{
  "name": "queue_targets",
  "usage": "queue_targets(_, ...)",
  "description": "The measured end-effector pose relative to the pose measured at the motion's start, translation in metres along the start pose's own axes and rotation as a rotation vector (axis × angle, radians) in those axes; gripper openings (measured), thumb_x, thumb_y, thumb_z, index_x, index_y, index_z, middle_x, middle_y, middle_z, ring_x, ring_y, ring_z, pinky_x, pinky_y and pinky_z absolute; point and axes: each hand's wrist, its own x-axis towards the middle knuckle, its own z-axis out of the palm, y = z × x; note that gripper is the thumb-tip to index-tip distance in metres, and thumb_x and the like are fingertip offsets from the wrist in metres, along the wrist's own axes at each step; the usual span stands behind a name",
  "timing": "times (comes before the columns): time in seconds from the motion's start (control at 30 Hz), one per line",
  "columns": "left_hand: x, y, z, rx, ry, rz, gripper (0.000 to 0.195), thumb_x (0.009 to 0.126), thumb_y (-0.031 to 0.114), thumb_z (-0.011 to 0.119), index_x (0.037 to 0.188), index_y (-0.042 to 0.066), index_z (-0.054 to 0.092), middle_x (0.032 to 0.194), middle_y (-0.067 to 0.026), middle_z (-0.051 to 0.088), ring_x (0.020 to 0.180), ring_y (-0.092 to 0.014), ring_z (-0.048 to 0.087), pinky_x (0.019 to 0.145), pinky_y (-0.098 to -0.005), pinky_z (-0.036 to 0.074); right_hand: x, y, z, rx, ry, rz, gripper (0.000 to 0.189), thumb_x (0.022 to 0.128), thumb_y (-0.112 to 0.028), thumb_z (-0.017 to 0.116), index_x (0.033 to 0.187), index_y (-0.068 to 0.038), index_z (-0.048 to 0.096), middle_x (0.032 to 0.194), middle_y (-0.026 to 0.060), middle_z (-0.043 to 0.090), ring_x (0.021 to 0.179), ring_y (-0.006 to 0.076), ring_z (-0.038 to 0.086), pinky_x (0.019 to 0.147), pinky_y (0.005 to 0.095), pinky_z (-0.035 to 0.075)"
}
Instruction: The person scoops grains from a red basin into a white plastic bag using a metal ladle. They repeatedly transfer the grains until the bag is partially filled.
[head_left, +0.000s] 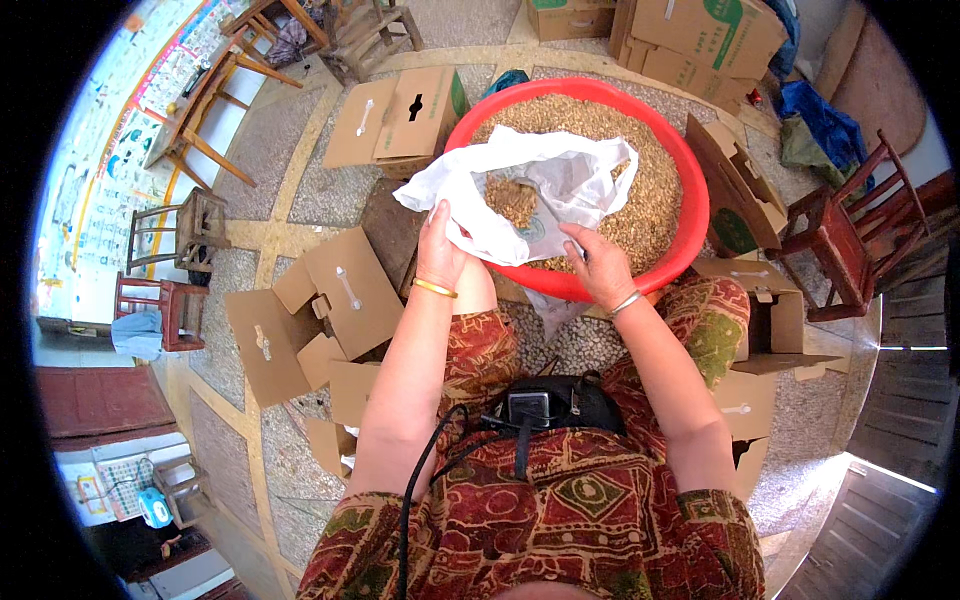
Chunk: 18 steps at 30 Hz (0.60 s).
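A white plastic bag (491, 225) is spread open over a red plastic basin (696, 187) of brown dried pieces (645, 127), which look chopped. My left hand (441, 251) grips the bag's left side, thumb upward along the film. More brown pieces (511, 201) lie inside the bag, partly blurred. At the near right of its mouth, my right hand (600, 262) is curled around a slim dark handle, only a little of which shows. A greyish edge beyond the fingers may belong to the same tool; the bag and blur obscure it.
Opened cardboard boxes (356, 292) stand left of my knees, with another box (420, 112) beyond. More cartons (772, 307) are at right, near a red wooden chair (847, 232). Flattened cartons (697, 45) lean at the back. A wooden table (199, 97) stands far left.
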Motion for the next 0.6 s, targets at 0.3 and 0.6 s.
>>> queue_targets(0.3, -0.004, 0.001, 0.005, 0.017, 0.027, 0.005, 0.038, 0.088, 0.022, 0.050, 0.117, -0.002, 0.046, 0.112, -0.0081, 0.053, 0.104, -0.019, 0.050, 0.090, -0.0331, 0.039, -0.017, 0.003, -0.072, 0.591, 0.240, 0.084, 0.023, 0.086, -0.004, 0.047, 0.107, 0.003, 0.053, 0.095, 0.0122, 0.062, 0.069, 0.0134, 0.059, 0.066, 0.0252, 0.048)
queue_targets(0.6, -0.002, -0.002, 0.011, 0.024, 0.026, 0.001, 0.039, 0.087, 0.022, 0.051, 0.117, -0.003, 0.045, 0.114, -0.0090, 0.052, 0.106, -0.020, 0.049, 0.093, -0.0339, 0.038, -0.029, 0.056, -0.113, 0.479, 0.574, 0.337, 0.024, 0.091, -0.016, 0.045, 0.104, 0.002, 0.053, 0.087, 0.0114, 0.063, 0.063, 0.0112, 0.058, 0.058, 0.0242, 0.048)
